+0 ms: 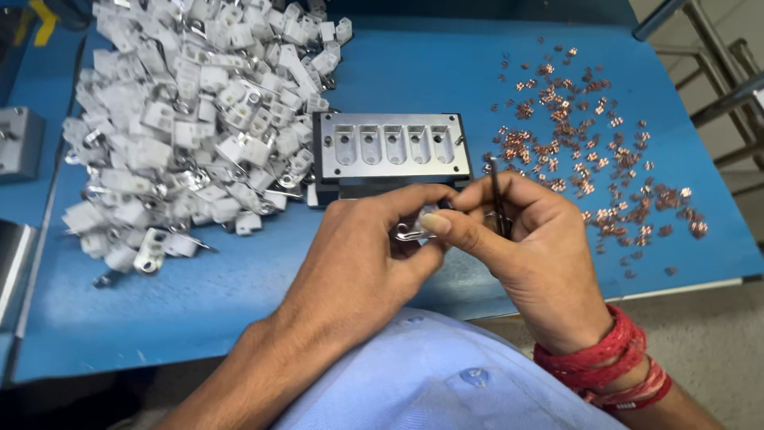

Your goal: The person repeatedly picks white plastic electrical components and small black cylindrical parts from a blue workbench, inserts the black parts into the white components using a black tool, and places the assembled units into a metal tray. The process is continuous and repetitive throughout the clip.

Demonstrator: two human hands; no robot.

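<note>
1. The left hand (362, 247) and the right hand (525, 239) met just in front of the person's chest, above the near edge of the blue table (414, 72). Between them sat a small white plastic part (422, 227) with a bent metal clip at its left.

2. That part lay between the two hands, touching both. Its long axis seemed to run roughly left to right, though fingers hid most of it, so this is only a fair guess.

3. The left hand was curled closed around the part, fingers folded over the top and thumb beneath.

4. The right hand was pinched: its thumb pressed on the part's right end, while its fingers also clasped a thin dark tool (497, 195), standing nearly upright with the tip pointing up and away.

5. Just beyond the hands, toward the middle of the table, stood a grey metal fixture block (390, 147) with five pockets in a row, its long side lying left to right. All five pockets looked unfilled.

6. To the left of the block spread a large heap of white plastic parts (191, 119); to its right lay scattered small copper pieces (589, 151). The right hand was the nearer one to the copper pieces, the left hand to the heap.

7. A red thread band (601, 358) wrapped the right wrist.
</note>
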